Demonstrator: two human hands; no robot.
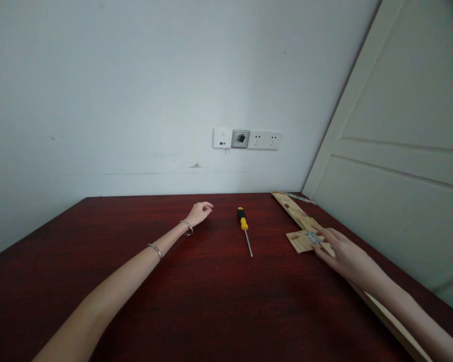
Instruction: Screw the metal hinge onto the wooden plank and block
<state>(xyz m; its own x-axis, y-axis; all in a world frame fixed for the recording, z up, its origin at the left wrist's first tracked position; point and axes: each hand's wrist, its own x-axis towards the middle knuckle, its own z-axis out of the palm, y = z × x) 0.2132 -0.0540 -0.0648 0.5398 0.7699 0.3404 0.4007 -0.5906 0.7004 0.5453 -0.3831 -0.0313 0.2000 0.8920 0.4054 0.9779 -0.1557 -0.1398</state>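
Note:
My left hand (199, 213) rests on the dark red tabletop, its fingers curled in loosely with nothing visible in them. To its right lies a screwdriver (243, 219) with a yellow and black handle, its metal shaft pointing toward me. Over on the right, my right hand (342, 251) reaches across the wood with thumb and fingers apart. Its fingertips are at a small silvery metal piece (314, 238), too small to make out clearly. That piece lies on a short wooden board (299, 241), which meets a long wooden board (292, 208). My right hand and forearm cover part of the wood.
The red-brown table (196, 301) ends at a white wall (154, 100) with sockets (265, 140) and a switch plate (222, 138). A pale panelled door (400, 166) stands along the right side. A thin whitish strip (300, 197) lies at the far right corner.

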